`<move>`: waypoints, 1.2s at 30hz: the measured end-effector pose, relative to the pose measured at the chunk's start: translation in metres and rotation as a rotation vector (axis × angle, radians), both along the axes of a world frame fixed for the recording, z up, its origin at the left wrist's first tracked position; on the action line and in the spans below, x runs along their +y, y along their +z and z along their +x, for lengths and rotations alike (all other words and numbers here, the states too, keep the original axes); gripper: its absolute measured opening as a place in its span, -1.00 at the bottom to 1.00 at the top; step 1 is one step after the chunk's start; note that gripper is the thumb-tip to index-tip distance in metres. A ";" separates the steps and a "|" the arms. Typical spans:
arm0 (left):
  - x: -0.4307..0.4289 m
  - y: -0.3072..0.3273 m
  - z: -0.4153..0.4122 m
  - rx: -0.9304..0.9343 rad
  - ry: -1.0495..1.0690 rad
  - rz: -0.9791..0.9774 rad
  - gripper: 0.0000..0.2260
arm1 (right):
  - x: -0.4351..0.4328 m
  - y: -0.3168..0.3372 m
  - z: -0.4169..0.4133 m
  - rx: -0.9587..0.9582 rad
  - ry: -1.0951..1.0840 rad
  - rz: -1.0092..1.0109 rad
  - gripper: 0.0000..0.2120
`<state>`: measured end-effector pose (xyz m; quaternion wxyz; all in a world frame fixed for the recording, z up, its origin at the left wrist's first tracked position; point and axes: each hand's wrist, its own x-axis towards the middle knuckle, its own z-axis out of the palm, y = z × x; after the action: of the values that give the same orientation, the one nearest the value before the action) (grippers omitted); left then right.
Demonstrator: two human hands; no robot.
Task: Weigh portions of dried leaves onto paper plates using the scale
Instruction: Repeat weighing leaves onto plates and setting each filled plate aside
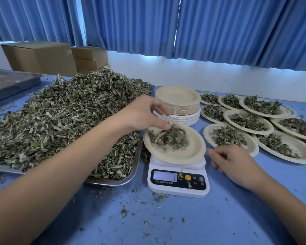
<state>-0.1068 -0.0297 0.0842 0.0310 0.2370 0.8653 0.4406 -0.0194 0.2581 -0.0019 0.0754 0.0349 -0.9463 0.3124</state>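
Observation:
A white digital scale (178,181) stands on the blue table, with a paper plate (193,152) on its platform. A small heap of dried leaves (171,137) lies on the plate's far left part. My left hand (145,113) hovers over that heap with its fingers spread and relaxed, the thumb tip touching the leaves. My right hand (231,161) rests on the table just right of the scale, its fingers loosely curled and holding nothing. A large mound of dried leaves (64,117) fills a metal tray (132,172) to the left of the scale.
A stack of unused paper plates (178,101) stands behind the scale. Several filled plates (251,121) overlap at the right. Cardboard boxes (42,55) and another metal tray (9,82) sit at the back left. Leaf crumbs litter the table's front.

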 end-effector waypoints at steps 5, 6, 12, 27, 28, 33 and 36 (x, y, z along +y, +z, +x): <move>-0.036 0.029 -0.002 0.010 -0.101 -0.549 -0.64 | -0.001 0.000 0.000 -0.003 0.001 -0.005 -0.53; -0.043 0.032 -0.002 -0.057 -0.129 -0.687 -0.55 | -0.001 0.000 0.000 -0.002 0.001 -0.005 -0.54; -0.044 0.018 -0.006 -0.137 -0.200 -1.157 -0.24 | 0.000 -0.001 -0.001 0.003 0.004 0.006 -0.55; -0.049 -0.004 -0.033 0.125 0.172 -0.763 -0.48 | 0.001 -0.002 -0.001 0.003 -0.014 0.007 -0.56; -0.050 -0.004 -0.035 0.134 0.202 -0.732 -0.40 | 0.001 -0.002 -0.001 0.004 -0.015 0.004 -0.56; -0.049 -0.006 -0.037 0.081 0.028 -0.724 -0.63 | 0.001 -0.002 -0.002 0.012 -0.006 0.017 -0.57; -0.045 -0.004 -0.035 0.157 0.037 -0.681 -0.80 | 0.001 -0.001 -0.001 0.007 -0.006 0.003 -0.56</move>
<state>-0.1417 -0.0749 0.0803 0.0337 0.2302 0.9666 0.1074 -0.0209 0.2590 -0.0031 0.0797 0.0334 -0.9466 0.3107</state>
